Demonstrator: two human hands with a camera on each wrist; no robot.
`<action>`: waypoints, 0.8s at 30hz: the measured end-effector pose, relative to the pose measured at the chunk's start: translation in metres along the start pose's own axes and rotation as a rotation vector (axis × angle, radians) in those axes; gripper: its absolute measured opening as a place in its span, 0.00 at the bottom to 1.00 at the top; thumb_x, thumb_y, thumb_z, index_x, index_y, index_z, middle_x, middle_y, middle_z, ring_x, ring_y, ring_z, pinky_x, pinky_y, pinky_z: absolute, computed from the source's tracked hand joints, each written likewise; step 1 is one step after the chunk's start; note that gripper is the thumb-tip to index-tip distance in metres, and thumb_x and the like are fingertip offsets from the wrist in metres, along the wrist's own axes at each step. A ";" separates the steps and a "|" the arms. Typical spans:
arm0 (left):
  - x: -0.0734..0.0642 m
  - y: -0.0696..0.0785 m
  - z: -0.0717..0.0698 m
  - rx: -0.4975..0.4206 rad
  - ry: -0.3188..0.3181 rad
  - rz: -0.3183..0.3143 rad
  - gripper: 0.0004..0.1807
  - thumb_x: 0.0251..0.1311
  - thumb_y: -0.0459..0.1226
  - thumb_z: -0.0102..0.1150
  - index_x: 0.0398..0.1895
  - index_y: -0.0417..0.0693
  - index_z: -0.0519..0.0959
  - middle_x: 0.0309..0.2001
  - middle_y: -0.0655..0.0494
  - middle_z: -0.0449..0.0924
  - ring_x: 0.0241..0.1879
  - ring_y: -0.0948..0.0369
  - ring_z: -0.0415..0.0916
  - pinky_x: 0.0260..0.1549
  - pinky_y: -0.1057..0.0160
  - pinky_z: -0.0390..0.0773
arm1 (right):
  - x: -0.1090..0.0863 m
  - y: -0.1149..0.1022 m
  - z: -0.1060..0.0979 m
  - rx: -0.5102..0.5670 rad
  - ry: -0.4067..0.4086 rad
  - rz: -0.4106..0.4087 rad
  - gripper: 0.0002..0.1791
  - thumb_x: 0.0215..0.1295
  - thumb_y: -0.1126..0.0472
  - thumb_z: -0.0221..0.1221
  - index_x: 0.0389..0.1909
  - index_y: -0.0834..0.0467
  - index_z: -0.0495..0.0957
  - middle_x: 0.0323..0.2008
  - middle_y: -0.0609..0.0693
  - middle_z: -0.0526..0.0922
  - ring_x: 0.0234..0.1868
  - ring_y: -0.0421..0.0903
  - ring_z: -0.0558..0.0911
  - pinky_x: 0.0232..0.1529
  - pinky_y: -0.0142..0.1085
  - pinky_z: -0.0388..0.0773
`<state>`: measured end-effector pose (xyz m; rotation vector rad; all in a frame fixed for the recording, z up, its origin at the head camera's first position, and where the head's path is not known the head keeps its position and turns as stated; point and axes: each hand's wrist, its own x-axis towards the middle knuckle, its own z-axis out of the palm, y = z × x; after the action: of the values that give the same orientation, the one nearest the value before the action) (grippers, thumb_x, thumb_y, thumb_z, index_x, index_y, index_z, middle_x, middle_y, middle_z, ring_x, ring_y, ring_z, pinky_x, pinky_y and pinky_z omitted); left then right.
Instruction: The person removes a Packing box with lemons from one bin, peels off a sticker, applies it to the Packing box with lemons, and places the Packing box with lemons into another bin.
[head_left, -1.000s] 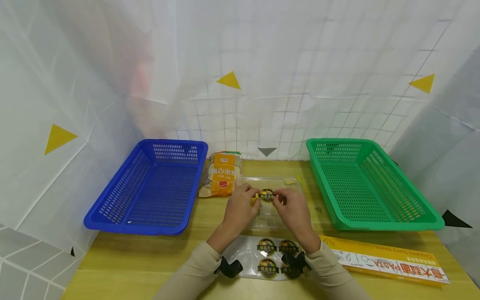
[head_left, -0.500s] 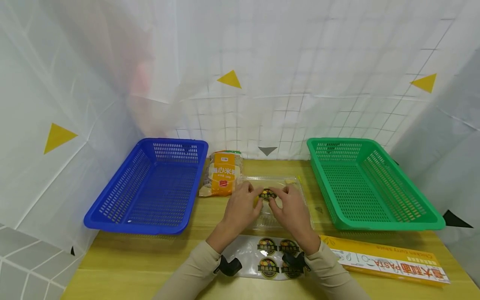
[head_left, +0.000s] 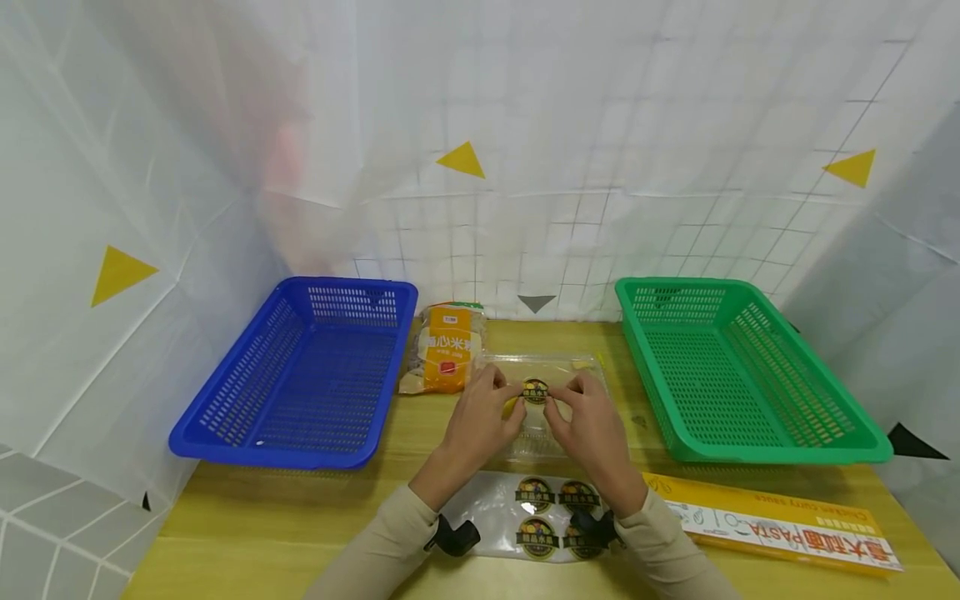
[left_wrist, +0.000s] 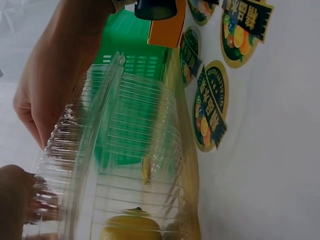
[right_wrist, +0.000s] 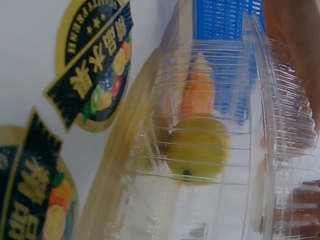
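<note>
A round black-and-gold fruit sticker (head_left: pixel 535 391) lies over the lid of a clear plastic clamshell box (head_left: pixel 536 447) at the middle of the table. My left hand (head_left: pixel 476 421) pinches the sticker's left end between thumb and forefinger. On the opposite side my right hand (head_left: pixel 596 425) pinches its right end. Through the ribbed wall, the right wrist view shows a yellow round fruit (right_wrist: pixel 199 149) inside the box. The left wrist view catches the right hand (left_wrist: pixel 55 85) above the lid; the sticker is hidden there.
A white sheet (head_left: pixel 483 508) with several similar stickers lies in front of the box. Behind left stands an orange food bag (head_left: pixel 447 350). A blue basket (head_left: pixel 288 454) is at left, a green basket (head_left: pixel 772 450) at right, and a pasta box (head_left: pixel 772 525) front right.
Half a second ago the fingers closed in over the sticker's upper edge. Now the fingertips are back at its two ends, with more of its face showing. The box has stayed in place.
</note>
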<state>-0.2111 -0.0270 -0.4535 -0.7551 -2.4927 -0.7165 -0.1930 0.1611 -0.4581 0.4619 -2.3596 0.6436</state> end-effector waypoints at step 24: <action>-0.015 -0.014 0.001 -0.191 0.181 0.103 0.10 0.64 0.33 0.65 0.46 0.39 0.87 0.48 0.47 0.77 0.47 0.52 0.76 0.47 0.51 0.82 | -0.004 0.007 -0.004 0.101 0.075 -0.050 0.07 0.57 0.69 0.74 0.35 0.64 0.87 0.35 0.54 0.80 0.31 0.51 0.79 0.26 0.44 0.79</action>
<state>-0.2085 -0.0415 -0.4668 -0.8393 -2.2285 -0.9504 -0.1915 0.1699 -0.4606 0.5305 -2.2454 0.7462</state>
